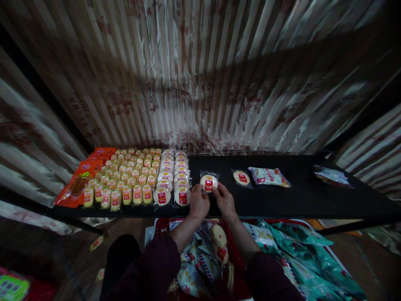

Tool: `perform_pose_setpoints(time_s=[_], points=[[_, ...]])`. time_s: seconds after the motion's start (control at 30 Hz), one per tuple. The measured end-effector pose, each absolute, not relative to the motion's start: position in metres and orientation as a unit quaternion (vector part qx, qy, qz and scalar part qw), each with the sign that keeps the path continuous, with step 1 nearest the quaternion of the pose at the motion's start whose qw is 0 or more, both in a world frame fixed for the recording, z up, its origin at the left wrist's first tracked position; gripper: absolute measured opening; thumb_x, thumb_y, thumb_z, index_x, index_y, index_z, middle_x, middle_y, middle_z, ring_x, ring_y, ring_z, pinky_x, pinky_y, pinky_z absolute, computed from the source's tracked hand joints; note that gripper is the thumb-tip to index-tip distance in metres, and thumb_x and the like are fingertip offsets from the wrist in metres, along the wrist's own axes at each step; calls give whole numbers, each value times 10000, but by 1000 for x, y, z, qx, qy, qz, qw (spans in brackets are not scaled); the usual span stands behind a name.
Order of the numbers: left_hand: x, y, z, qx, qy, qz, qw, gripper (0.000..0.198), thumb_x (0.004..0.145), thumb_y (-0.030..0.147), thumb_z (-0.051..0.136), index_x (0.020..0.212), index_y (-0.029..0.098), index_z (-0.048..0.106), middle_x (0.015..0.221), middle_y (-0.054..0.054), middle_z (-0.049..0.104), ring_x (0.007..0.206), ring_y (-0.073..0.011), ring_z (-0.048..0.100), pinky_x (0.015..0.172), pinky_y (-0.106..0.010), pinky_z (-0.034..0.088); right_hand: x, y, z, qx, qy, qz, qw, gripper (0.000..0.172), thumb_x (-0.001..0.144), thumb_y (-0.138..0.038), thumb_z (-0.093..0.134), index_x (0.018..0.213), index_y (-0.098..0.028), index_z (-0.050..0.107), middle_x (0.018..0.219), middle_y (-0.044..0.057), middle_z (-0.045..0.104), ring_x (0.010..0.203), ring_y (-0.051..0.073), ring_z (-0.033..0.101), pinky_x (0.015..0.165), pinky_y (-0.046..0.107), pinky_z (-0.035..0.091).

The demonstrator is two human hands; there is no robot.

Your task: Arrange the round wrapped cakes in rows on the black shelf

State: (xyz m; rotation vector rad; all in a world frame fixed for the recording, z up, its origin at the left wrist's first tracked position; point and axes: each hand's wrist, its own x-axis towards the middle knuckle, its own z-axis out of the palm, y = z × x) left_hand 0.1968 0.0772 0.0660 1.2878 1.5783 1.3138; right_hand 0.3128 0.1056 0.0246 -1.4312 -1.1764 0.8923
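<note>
Between my two hands is a round rice cracker packet (209, 182), clear-wrapped with a red label, held a little above the black shelf. My left hand (199, 203) pinches its lower left edge, and my right hand (224, 202) pinches its lower right edge. To the left, overlapping rows of the same round cracker packets (182, 195) lie on the shelf. Another single round packet (241, 178) rests to the right, beside a white, red and blue snack bag (270, 177).
Small yellow wrapped cakes (127, 195) and orange packets (75, 184) fill the left of the black shelf (307, 200). A shiny packet (333, 176) lies far right. Below, a red basket (239, 255) holds packets; teal bags (313, 255) sit beside it. Striped sheeting (200, 83) hangs behind.
</note>
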Motion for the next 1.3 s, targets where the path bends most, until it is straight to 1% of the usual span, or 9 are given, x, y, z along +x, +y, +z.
perform_pose_setpoints(time_s=[0.2,0.4,0.57,0.77,0.9,1.03,1.1,1.2,1.3], points=[[201,104,64,487,617,498,366,399,652,-2,529,991,185,627,1224,-120,573,1238,-266,446,1116,-405,242,311,132,23,-592,-512,346,517,552,742,-559,539,1138,-181,615,912,86,718,784,237,661,704,379,537],[206,126,63,476,625,490,378,365,657,9,546,982,155,624,1262,-165,542,1230,-284,454,1092,-394,277,313,163,21,-592,-522,343,509,501,720,-529,561,1065,-175,646,934,87,719,821,242,658,748,385,523],[212,142,58,449,632,502,382,379,654,21,558,1005,150,615,1296,-170,520,1287,-290,398,1104,-390,255,313,184,17,-591,-523,358,499,461,719,-489,548,1044,-177,646,974,83,712,855,244,657,795,394,512],[216,165,61,463,656,476,358,418,673,42,553,1085,106,586,1343,-218,465,1297,-313,394,1094,-398,275,315,213,10,-616,-538,336,467,399,713,-461,556,991,-197,667,948,71,718,856,242,656,822,402,499],[214,181,69,489,671,444,337,404,709,70,543,1109,109,584,1353,-199,469,1286,-288,416,1089,-359,302,311,231,7,-635,-539,327,447,366,720,-402,555,995,-186,662,946,76,716,857,230,660,829,379,498],[208,193,77,526,712,348,309,418,784,118,467,1185,29,539,1374,-218,447,1338,-243,353,1108,-301,273,303,245,5,-648,-542,313,434,329,727,-355,556,990,-186,657,887,58,718,827,212,664,798,345,509],[206,197,80,540,721,316,299,425,806,133,439,1205,22,531,1389,-209,436,1356,-224,325,1117,-282,256,299,250,4,-647,-541,309,440,317,722,-341,563,985,-189,653,879,57,717,821,208,665,791,339,513],[204,205,82,543,732,294,287,442,814,157,436,1230,37,523,1406,-191,423,1334,-217,362,1110,-273,269,294,258,3,-653,-529,300,451,348,707,-333,578,1017,-182,633,878,62,713,812,210,666,787,341,516],[205,214,82,544,738,290,276,425,832,184,428,1215,37,535,1354,-188,482,1280,-222,430,1086,-287,312,291,267,2,-651,-523,300,461,380,698,-335,585,1046,-184,613,841,51,706,775,208,668,756,339,524]])
